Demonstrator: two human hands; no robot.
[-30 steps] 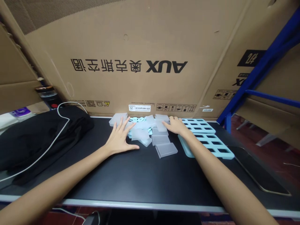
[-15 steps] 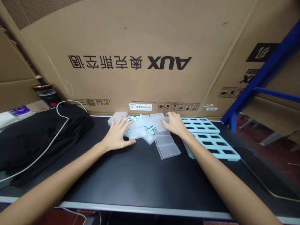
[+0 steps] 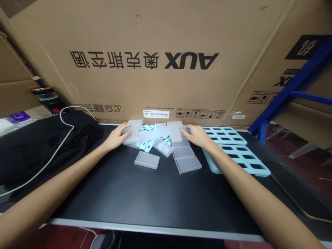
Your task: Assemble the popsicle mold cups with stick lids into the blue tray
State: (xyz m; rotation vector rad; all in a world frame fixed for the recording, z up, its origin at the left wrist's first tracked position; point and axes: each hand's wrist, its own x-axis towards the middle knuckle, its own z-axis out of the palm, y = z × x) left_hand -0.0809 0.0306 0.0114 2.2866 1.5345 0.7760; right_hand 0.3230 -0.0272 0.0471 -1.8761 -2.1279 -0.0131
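A pile of translucent plastic boxes (image 3: pixel 163 148) lies with small light-blue plastic pieces (image 3: pixel 148 145) near the back of the black table. At the pile's left side, my left hand (image 3: pixel 116 137) has its thumb and fingers around the edge of a translucent plastic box (image 3: pixel 133 136). On the right, my right hand (image 3: pixel 198 135) has thumb and index finger at another translucent box, partly hidden by the hand. One closed box (image 3: pixel 147 159) rests apart in front of the pile. An opened box (image 3: pixel 188 164) lies in front of my right hand.
Light-blue trays with rectangular openings (image 3: pixel 242 156) lie right of the pile, partly under my right forearm. A dark phone-like slab (image 3: pixel 298 193) is at the far right. Black cloth (image 3: pixel 77 131) and a white cable (image 3: pixel 67 131) occupy the left. A large cardboard box (image 3: pixel 145 86) stands behind.
My left hand has moved left from over the pile to its left edge, its fingers less spread. One box now sits nearer, exposing more blue pieces. My right hand stays about in place.
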